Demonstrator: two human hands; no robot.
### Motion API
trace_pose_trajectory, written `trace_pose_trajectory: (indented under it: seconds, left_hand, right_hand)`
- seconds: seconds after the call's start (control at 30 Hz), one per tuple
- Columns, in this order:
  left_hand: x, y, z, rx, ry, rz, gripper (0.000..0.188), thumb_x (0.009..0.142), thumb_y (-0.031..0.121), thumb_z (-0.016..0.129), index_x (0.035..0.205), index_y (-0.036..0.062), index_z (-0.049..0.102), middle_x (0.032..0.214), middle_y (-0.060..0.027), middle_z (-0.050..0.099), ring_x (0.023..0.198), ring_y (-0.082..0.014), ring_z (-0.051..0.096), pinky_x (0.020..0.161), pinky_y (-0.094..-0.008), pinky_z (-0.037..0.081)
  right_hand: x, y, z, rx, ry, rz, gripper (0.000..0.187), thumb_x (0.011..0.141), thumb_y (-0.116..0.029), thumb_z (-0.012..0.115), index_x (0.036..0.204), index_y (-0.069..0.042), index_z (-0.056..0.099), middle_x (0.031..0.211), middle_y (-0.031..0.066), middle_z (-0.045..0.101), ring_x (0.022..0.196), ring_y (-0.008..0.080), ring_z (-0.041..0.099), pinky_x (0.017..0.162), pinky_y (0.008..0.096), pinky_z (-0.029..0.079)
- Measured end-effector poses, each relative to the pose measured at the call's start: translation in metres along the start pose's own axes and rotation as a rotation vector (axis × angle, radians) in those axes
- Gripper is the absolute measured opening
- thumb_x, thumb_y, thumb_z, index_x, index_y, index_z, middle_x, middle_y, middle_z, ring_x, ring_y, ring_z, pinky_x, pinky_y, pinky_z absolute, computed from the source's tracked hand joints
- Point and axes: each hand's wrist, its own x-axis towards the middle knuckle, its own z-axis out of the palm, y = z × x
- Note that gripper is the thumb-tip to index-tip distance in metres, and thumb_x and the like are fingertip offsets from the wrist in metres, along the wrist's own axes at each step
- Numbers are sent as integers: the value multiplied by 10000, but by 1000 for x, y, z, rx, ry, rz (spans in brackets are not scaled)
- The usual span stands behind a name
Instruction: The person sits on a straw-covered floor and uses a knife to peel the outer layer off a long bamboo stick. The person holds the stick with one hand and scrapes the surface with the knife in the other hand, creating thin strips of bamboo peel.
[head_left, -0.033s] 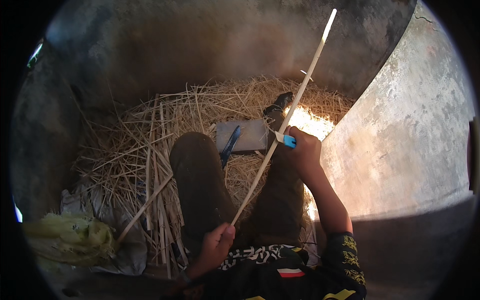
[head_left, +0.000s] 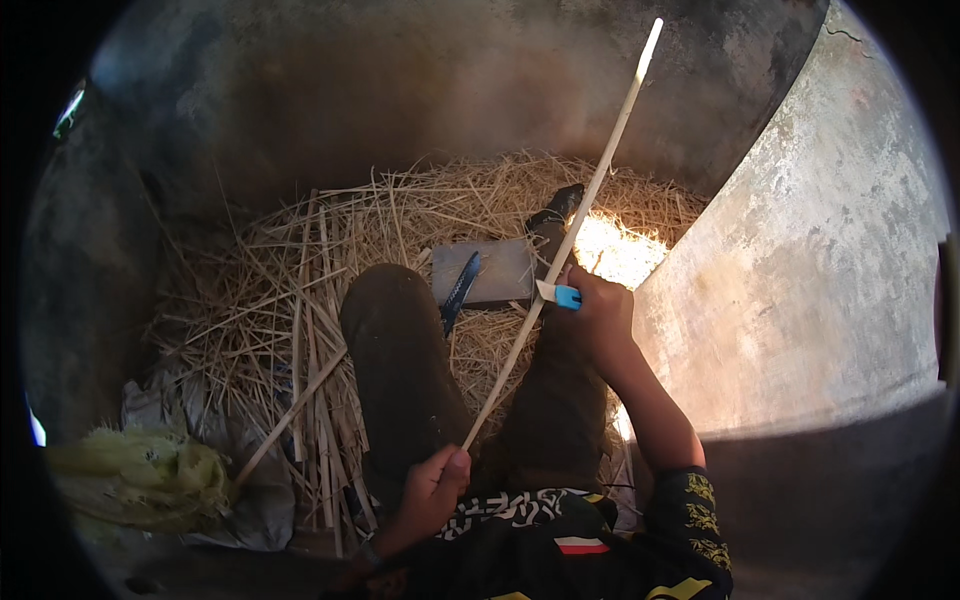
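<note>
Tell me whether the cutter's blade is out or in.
Out: the pale blade projects from the blue handle in the right hand, overlapping the stick in view.

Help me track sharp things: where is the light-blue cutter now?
In the head view, just right of centre, the light-blue cutter is in the right hand, its blade at the long pale stick.

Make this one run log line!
left hand: holds stick by lower end | right hand: grips blue cutter, blade at stick | around: straw, gray block

Yellow-green bundle (head_left: 140,480) at left; dark-blue strip (head_left: 460,292) overlapping 1 grey slab (head_left: 504,270).
</note>
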Motion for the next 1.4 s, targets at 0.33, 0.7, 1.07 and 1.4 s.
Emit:
trace_pose_trajectory:
  seconds: [0.33, 0.7, 1.07, 1.4]
  left_hand:
    - [4, 11, 3, -48, 33, -123, 376, 1100, 303, 411, 827, 53, 478, 651, 48, 424, 575, -16, 395, 500, -239, 329]
    - [0, 10, 3, -188, -76, -140, 424, 1085, 413, 411, 805, 95, 408, 651, 48, 305, 528, -36, 255, 468, -237, 249]
    - [2, 4, 0, -199, -59, -212, 449, 1082, 429, 414, 789, 89, 416, 659, 32, 331, 527, -57, 281, 472, -251, 279]
    - [-23, -21, -17, -244, -55, -261, 388, 1086, 367, 441, 835, 73, 479, 672, 37, 360, 568, -53, 325, 523, -245, 309]
  right_hand:
    - [-20, -10, 24, -79, -56, -99, 125, 805, -156, 673, 734, -141, 572, 610, 68, 610, 513, 265, 635, 462, 400, 482]
    - [105, 59, 4, -273, 350, 301, 111, 777, -226, 726, 816, -131, 684, 709, 95, 697, 657, 312, 696, 598, 444, 524]
    - [147, 82, 24, -127, 256, 757, 182, 775, -180, 671, 824, -14, 730, 813, 205, 723, 826, 386, 731, 769, 466, 575]
    - [196, 205, -93, -274, 389, 894, 204, 823, -206, 637, 923, -78, 761, 941, 212, 731, 931, 377, 716, 790, 424, 562]
